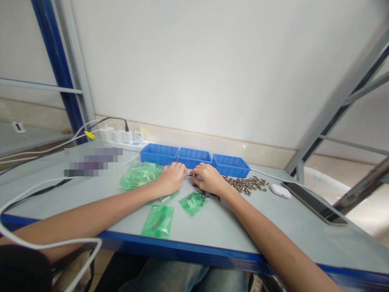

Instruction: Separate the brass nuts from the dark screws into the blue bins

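My left hand (172,177) is closed beside a pile of green plastic bags (141,175), its fingertips meeting around something I cannot make out. Close to its right, my right hand (209,177) pinches a small dark thin piece (190,175), whose kind is too small to tell. Several dark pieces (204,195) lie on the table under the right hand. Below the hands are a green bag with pale plugs and screws (191,202) and another green bag with screws (158,222). A heap of small brassy metal parts (246,184) spreads right of my right hand.
Behind the hands stand three blue bins, left (159,154), middle (194,157) and right (231,165). A power strip with chargers (126,142) sits back left. A white earphone case (280,191) and a phone (314,202) lie right. A white cable (45,245) hangs over the front-left edge.
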The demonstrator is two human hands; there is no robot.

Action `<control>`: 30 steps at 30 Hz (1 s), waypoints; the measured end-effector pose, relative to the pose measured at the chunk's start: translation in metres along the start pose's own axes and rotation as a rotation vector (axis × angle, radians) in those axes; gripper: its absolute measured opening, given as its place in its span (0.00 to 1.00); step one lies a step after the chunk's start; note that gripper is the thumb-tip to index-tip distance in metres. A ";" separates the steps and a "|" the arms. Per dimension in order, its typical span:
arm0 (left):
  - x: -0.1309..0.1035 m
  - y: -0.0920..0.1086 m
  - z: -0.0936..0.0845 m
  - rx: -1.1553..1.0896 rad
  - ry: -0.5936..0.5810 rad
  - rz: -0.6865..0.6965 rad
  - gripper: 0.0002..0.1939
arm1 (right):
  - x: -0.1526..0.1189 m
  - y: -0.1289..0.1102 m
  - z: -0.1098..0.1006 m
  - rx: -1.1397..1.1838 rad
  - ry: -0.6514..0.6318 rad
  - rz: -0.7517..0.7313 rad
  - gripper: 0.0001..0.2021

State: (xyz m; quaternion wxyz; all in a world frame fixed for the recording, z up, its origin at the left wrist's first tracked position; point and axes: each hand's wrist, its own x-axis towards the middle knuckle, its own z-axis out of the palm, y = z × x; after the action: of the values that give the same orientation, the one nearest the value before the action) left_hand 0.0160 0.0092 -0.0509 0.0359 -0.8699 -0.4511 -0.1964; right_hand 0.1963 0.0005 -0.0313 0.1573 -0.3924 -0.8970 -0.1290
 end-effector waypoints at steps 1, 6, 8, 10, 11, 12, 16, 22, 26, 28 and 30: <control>0.000 0.000 -0.001 -0.009 -0.002 -0.007 0.09 | 0.000 0.000 0.000 0.002 0.003 0.006 0.06; -0.001 0.003 -0.004 -0.040 -0.021 0.004 0.09 | 0.000 0.000 0.002 0.010 0.019 0.016 0.06; -0.001 0.003 -0.006 -0.030 -0.019 0.012 0.09 | 0.000 0.000 0.002 0.018 0.023 0.018 0.05; 0.000 0.003 -0.008 -0.024 -0.009 0.011 0.09 | 0.000 0.000 0.001 0.028 0.025 0.022 0.04; 0.000 0.003 -0.009 -0.022 -0.004 0.011 0.10 | 0.000 0.000 0.001 0.032 0.026 0.022 0.04; 0.000 0.002 -0.009 -0.021 0.000 0.009 0.10 | -0.001 0.001 0.000 0.035 0.027 0.021 0.04; 0.002 0.000 -0.010 -0.020 0.011 0.001 0.10 | -0.001 0.001 0.000 0.035 0.046 0.024 0.04; 0.003 -0.003 -0.005 -0.007 0.031 0.007 0.13 | -0.002 -0.001 -0.003 0.027 0.105 0.049 0.09; 0.003 -0.002 -0.005 0.006 0.024 0.016 0.15 | -0.002 -0.002 -0.002 -0.003 0.090 0.042 0.07; 0.003 -0.001 -0.006 -0.010 0.019 0.007 0.13 | -0.001 -0.002 -0.001 -0.018 0.085 0.053 0.07; 0.003 0.000 -0.007 -0.044 0.024 -0.008 0.11 | -0.001 -0.002 -0.001 -0.027 0.085 0.065 0.08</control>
State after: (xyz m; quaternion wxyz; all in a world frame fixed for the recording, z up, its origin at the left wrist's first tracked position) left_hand 0.0150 0.0099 -0.0437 0.0214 -0.8663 -0.4494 -0.2171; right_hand 0.1957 -0.0019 -0.0314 0.1943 -0.4175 -0.8745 -0.1525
